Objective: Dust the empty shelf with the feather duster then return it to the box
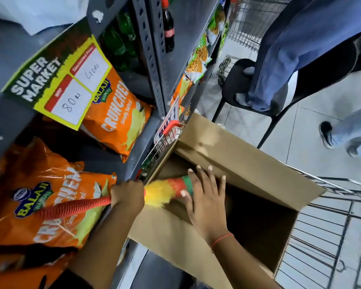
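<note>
The left hand is gripping the ribbed orange handle of the feather duster, whose yellow, orange and green head is lying over the near-left rim of the open cardboard box. The right hand, fingers spread, is resting flat on that head. Behind them, orange "BALAJI WAFERS CRUNCHEX Simply Salted" bags are sitting on the grey shelf under a "SUPER MARKET" tag reading "80".

The feather duster showed a ribbed red handle and yellow, orange and green fluff beside orange chip bags and a plain brown box.
</note>
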A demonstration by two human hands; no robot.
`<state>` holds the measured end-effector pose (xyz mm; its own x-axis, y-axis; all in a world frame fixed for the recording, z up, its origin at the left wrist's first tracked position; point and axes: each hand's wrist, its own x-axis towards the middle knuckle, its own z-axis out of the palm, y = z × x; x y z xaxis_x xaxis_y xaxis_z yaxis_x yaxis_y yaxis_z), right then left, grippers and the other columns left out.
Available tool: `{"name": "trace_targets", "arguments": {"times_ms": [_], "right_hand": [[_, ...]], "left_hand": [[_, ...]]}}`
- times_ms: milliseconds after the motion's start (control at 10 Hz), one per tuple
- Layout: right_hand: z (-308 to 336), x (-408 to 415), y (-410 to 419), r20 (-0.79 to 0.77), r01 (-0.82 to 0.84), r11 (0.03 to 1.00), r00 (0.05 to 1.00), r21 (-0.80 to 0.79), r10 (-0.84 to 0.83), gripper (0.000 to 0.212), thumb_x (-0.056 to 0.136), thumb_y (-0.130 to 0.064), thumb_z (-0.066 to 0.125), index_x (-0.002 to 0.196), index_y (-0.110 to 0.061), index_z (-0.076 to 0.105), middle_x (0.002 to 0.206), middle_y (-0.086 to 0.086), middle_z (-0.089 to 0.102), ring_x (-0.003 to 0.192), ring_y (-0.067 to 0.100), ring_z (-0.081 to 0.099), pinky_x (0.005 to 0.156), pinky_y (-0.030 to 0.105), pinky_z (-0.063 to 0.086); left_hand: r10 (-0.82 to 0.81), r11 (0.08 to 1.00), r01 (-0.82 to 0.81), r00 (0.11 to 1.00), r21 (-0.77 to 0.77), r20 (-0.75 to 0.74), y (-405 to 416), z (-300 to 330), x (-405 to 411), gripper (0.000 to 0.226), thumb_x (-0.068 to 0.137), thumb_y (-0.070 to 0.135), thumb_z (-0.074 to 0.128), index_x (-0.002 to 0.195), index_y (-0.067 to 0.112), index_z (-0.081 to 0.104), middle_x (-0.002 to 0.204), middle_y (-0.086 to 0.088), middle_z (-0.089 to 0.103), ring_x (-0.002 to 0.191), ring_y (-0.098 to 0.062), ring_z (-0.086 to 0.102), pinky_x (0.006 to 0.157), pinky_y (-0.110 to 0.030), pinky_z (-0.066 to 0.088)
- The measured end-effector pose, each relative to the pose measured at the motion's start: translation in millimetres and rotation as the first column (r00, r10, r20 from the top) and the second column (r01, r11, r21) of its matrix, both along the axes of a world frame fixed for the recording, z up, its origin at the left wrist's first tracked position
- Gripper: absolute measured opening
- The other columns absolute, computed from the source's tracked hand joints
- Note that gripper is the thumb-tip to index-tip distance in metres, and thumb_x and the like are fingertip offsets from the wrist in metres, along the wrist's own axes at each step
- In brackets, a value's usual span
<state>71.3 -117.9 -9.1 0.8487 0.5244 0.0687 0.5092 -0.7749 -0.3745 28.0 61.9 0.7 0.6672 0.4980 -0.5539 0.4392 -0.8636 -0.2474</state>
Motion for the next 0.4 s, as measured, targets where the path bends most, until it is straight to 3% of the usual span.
{"name": "trace_targets", "arguments": {"times_ms": [100, 200, 300, 400], "right_hand": [[8.3, -3.7, 0.2, 0.008, -0.015, 0.999, 1.000, -0.045, 0.015, 0.054, 0.101, -0.045, 0.011, 0.133, -0.013, 0.039, 0.137, 0.014, 0.049, 0.134, 0.029, 0.025, 0.109, 0.049, 0.004], [18.9, -4.6, -1.5, -0.008, -0.025, 0.996, 1.000, -0.081, 0.024, 0.059, 0.101, -0.045, 0.008, 0.136, -0.007, 0.036, 0.141, 0.017, 0.044, 0.135, 0.029, 0.022, 0.109, 0.048, 0.005], [38.1, 0.1, -3.0, 0.048, -0.026, 0.996, 0.998, -0.082, 0.030, 0.061, 0.100, -0.046, 0.004, 0.139, -0.005, 0.029, 0.144, 0.017, 0.038, 0.136, 0.029, 0.021, 0.110, 0.048, 0.007], [71.6, 4.3, -5.3, 0.057, -0.019, 0.999, 0.998, -0.033, 0.021, 0.063, 0.100, -0.048, 0.006, 0.141, -0.005, 0.027, 0.145, 0.017, 0.037, 0.136, 0.029, 0.021, 0.110, 0.048, 0.009]], "left_hand": [[-0.135, 0.991, 0.129, 0.979, 0.046, 0.152, 0.3, 7.1, -10.9, 0.039, 0.090, 0.024, 0.048, 0.127, 0.011, 0.048, 0.125, -0.012, 0.057, 0.117, -0.030, 0.052, 0.099, -0.039, 0.040], [-0.225, 0.974, 0.209, 0.922, 0.084, 0.315, -3.8, 16.0, -19.1, 0.062, 0.072, 0.034, 0.074, 0.122, 0.002, 0.057, 0.120, -0.019, 0.064, 0.113, -0.035, 0.059, 0.099, -0.048, 0.046], [-0.284, 0.959, 0.242, 0.825, 0.149, 0.489, -13.7, 30.2, -24.3, 0.076, 0.069, 0.042, 0.072, 0.128, 0.001, 0.046, 0.127, -0.022, 0.060, 0.119, -0.037, 0.055, 0.104, -0.047, 0.040], [-0.285, 0.958, 0.240, 0.718, 0.157, 0.635, -29.9, 60.2, -22.1, 0.073, 0.080, 0.045, 0.039, 0.139, 0.004, 0.027, 0.137, -0.023, 0.051, 0.129, -0.033, 0.034, 0.113, -0.038, 0.009]]}}
